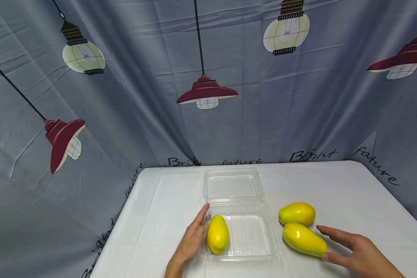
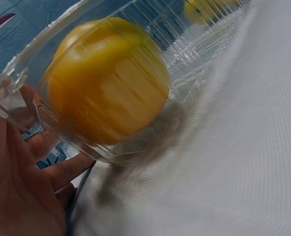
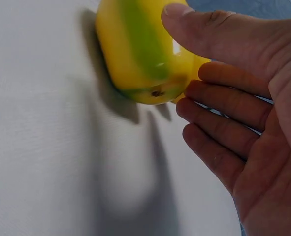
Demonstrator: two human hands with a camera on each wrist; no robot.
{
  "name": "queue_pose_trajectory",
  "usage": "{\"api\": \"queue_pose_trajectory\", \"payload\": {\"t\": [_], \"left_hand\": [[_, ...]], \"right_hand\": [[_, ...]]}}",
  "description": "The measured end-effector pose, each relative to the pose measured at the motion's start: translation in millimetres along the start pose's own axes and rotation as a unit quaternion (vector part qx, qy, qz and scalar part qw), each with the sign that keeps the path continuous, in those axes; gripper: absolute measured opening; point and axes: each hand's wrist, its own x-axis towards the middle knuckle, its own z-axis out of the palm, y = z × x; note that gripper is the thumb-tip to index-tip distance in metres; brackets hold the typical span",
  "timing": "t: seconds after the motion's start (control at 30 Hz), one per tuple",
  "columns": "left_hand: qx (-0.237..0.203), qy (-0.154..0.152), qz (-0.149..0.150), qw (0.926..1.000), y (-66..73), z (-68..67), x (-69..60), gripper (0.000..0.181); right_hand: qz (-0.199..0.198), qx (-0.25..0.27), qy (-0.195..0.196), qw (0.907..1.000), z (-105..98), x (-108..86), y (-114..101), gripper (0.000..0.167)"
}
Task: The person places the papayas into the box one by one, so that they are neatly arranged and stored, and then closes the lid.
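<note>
"Yellow fruit sits inside the clear container; which step?"

"Likely a reach; right hand, fingers parted, holding nothing, thumb at the nearer loose fruit; closing them seems called for; left hand, fingers fairly straight, rests against the container."

"Surroundings?"

"White worktop; lamp-printed curtain behind."

Glossy fruit, plastic box, matt tablecloth

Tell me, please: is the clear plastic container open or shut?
Open: the container has its lid folded back on the far side, leaving the yellow fruit inside uncovered.
</note>
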Motion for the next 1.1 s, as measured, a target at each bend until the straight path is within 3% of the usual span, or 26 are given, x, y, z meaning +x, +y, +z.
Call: {"api": "queue_pose_trajectory", "payload": {"t": [0.33,0.6,0.93,1.1], "left_hand": [[-0.004,-0.004,0.005,1.0000,1.9,-0.3,-0.9,0.068],[-0.014,-0.005,0.006,0.9999,2.8,-0.6,-1.0,0.069],[-0.001,-0.006,0.002,1.0000,-0.1,-0.3,-1.6,0.069],[0.000,-0.004,0.003,1.0000,-0.6,0.0,-1.0,0.069]], "right_hand": [[0.017,0.013,0.006,0.9998,13.1,2.6,4.4,0.083],[0.002,0.000,0.027,0.9996,16.3,0.1,4.1,0.072],[-0.002,-0.011,0.037,0.9993,2.1,-10.2,-3.5,0.070],[-0.020,-0.028,0.068,0.9971,-9.4,-15.0,-12.2,0.068]]}}
